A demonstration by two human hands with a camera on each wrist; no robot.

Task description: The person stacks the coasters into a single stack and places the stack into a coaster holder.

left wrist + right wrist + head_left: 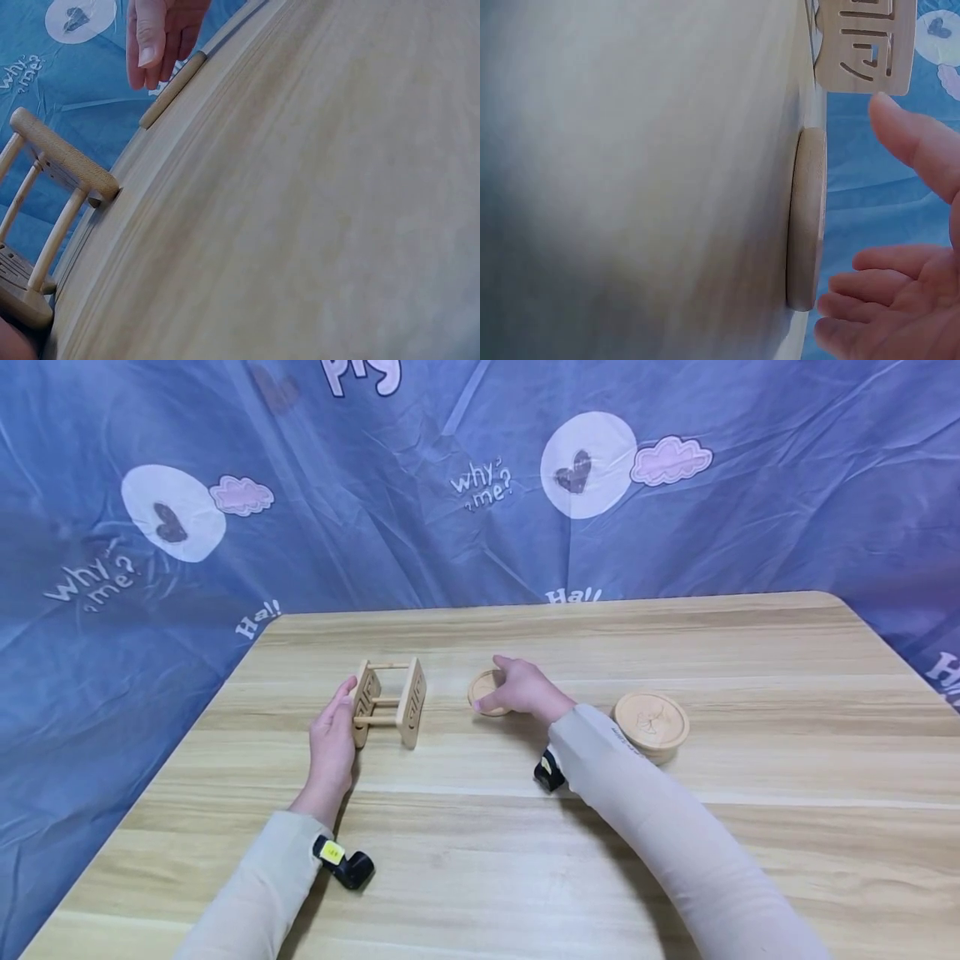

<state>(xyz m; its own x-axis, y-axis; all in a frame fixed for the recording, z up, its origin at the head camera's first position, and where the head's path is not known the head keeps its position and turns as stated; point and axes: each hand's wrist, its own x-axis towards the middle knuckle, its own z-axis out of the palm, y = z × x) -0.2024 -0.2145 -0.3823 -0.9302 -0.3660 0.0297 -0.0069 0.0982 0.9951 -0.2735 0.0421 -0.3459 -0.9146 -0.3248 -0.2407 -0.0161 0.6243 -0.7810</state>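
Note:
A wooden coaster holder (412, 703), two cut-out side panels joined by dowels, stands on the left part of the table. Beside its left panel is my left hand (332, 745), fingers extended along the panel's outer side. Right of the holder a round wooden coaster (482, 688) lies flat on the table, partly covered by my right hand (525, 687). In the right wrist view, that hand's thumb and fingers are spread apart just above the coaster (808, 225), not gripping it. The left wrist view catches only a sliver of my left hand (13, 343) near the holder (64, 154).
Several more round coasters are stacked in a pile (651, 722) to the right, close to my right sleeve; the top one bears an engraved design. The wood-grain table (465, 860) ends at the back against a blue printed cloth (420, 527).

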